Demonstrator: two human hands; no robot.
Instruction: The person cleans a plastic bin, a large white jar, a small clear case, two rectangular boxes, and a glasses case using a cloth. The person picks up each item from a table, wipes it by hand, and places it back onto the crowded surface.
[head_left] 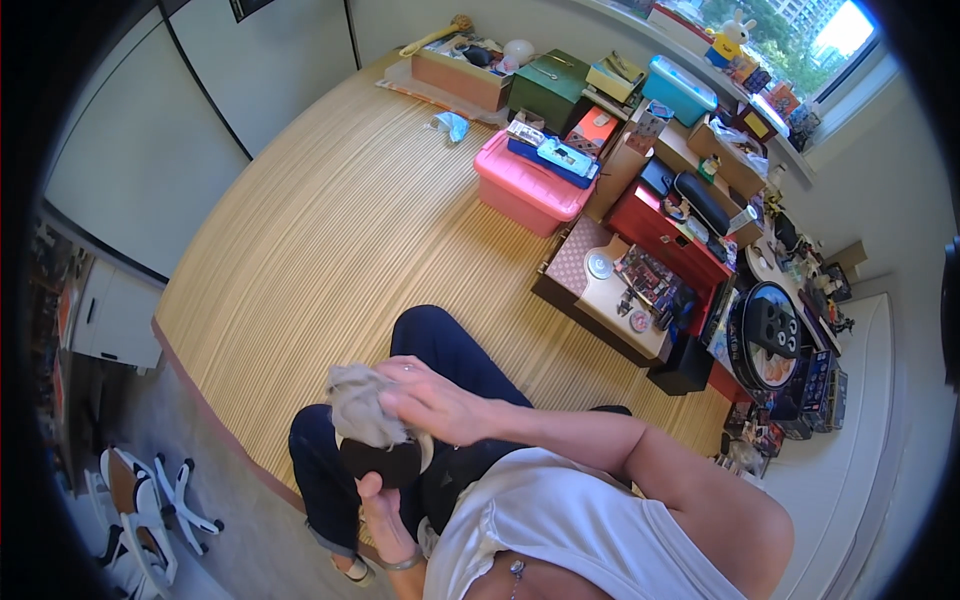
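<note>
In front of my lap, my left hand [380, 508] grips a dark, round-ended object [382, 466] from below, thumb pressed on its near face. A pale curved edge shows along the object's right side; its kind I cannot make out. A crumpled grey cloth [362, 408] covers its far end. My right hand [440, 402] lies over the cloth from the right, its fingers bent around and against it. The cloth and the right hand hide the object's upper part.
I sit on a ribbed wooden platform [300, 250], its curved edge to the left. Ahead stand a pink lidded box [525, 190], a green box [550, 90] and a blue container [682, 88]. At right are an open red case [655, 235] and a round black tray [735, 335]. A white chair [140, 500] stands below left.
</note>
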